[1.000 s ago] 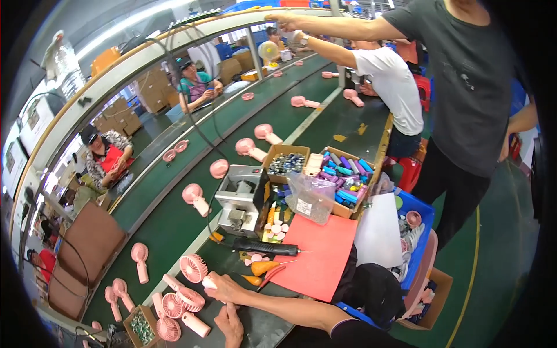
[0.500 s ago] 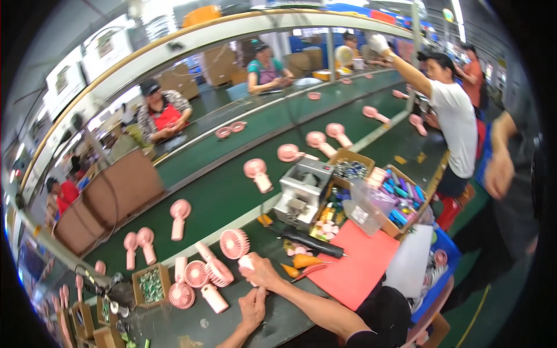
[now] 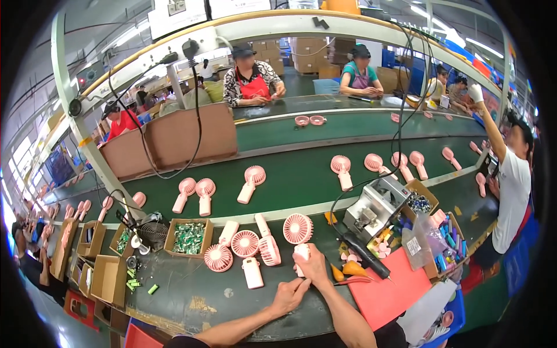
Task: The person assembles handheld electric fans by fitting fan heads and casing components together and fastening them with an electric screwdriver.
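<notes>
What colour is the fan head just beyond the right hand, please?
The fan head is pink, best seen in the head view.

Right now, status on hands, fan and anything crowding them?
Right hand gripping pale handle; left hand beside it, grip unclear. Fan head just beyond handle. More fans close left, orange tool right.

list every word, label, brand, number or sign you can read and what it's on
None can be read.
White label on the clear plastic bag: print too small to read.
White panel at the top edge: markings too small to make out.
</notes>
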Demonstrator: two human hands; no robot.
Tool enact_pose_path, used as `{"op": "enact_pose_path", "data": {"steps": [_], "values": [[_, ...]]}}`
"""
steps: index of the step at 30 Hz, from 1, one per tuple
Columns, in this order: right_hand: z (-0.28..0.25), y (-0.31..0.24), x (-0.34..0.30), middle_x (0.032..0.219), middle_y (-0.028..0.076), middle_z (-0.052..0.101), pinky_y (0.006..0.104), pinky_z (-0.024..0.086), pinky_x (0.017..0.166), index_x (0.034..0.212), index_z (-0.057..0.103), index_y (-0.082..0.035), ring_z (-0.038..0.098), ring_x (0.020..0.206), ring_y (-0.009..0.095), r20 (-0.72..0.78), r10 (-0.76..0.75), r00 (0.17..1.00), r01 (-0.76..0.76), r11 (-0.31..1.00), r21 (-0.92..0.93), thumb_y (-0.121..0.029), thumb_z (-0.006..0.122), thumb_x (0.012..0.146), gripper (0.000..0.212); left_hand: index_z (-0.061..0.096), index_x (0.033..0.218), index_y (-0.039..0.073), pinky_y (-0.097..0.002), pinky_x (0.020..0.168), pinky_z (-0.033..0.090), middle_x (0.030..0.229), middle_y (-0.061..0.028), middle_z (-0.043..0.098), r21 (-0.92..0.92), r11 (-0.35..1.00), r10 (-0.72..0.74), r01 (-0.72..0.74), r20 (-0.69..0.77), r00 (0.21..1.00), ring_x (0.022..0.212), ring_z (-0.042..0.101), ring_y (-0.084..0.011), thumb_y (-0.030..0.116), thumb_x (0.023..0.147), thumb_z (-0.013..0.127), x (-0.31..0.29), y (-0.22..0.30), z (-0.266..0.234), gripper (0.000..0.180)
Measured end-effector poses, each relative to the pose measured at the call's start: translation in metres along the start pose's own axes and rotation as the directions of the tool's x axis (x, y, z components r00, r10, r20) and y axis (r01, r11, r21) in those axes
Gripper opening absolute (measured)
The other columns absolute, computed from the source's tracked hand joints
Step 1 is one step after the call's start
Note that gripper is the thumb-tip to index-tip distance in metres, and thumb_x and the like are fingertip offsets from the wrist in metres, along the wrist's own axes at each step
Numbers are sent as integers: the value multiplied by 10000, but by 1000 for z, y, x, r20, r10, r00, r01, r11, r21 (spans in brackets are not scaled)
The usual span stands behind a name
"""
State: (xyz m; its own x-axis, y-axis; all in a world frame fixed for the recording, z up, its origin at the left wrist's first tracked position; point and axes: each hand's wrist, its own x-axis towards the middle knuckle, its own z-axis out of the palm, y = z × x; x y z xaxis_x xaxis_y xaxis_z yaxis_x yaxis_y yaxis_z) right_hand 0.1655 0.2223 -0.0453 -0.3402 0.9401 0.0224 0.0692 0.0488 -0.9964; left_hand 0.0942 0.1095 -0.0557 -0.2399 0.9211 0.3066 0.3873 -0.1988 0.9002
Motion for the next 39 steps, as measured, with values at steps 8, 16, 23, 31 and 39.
{"op": "enact_pose_path", "data": {"steps": [8,16,23,31,39], "values": [[4,4,2,736,74,661,291,536,503,1035,574,-13,653,578,135,-30,-95,995,94,994,-48,-117,700,833,260,668,799,-11,-340,523,457,618,-164,607,99,994,-37,35,20,999,519,543,-116,223,937,616,1,-8,-4,277],[-14,1,-2,780,146,662,344,538,546,1096,541,11,664,603,203,38,-44,998,42,997,70,-222,685,834,379,658,816,-61,-308,578,469,650,-139,649,114,986,-131,120,96,987,595,577,-111,197,950,571,7,6,3,303],[-9,-2,-2,785,165,668,360,546,559,1100,533,23,675,614,233,31,15,999,-18,997,72,-240,673,843,394,641,817,-69,-299,576,458,631,-126,625,107,983,-161,149,123,979,603,537,-91,198,958,563,7,7,-2,312],[-5,21,2,781,234,650,406,527,550,1073,523,20,679,640,334,-89,-195,977,197,980,16,-270,684,833,410,636,769,-53,-276,496,370,559,-27,533,63,990,-132,126,104,986,534,455,-75,252,983,538,4,-5,2,385],[3,22,6,767,265,628,461,507,588,1039,470,39,653,700,420,-82,-248,965,249,969,-1,-268,670,841,417,640,783,-27,-264,462,282,517,19,425,100,991,-99,87,122,988,492,380,-56,376,1015,432,4,10,2,510]]}}
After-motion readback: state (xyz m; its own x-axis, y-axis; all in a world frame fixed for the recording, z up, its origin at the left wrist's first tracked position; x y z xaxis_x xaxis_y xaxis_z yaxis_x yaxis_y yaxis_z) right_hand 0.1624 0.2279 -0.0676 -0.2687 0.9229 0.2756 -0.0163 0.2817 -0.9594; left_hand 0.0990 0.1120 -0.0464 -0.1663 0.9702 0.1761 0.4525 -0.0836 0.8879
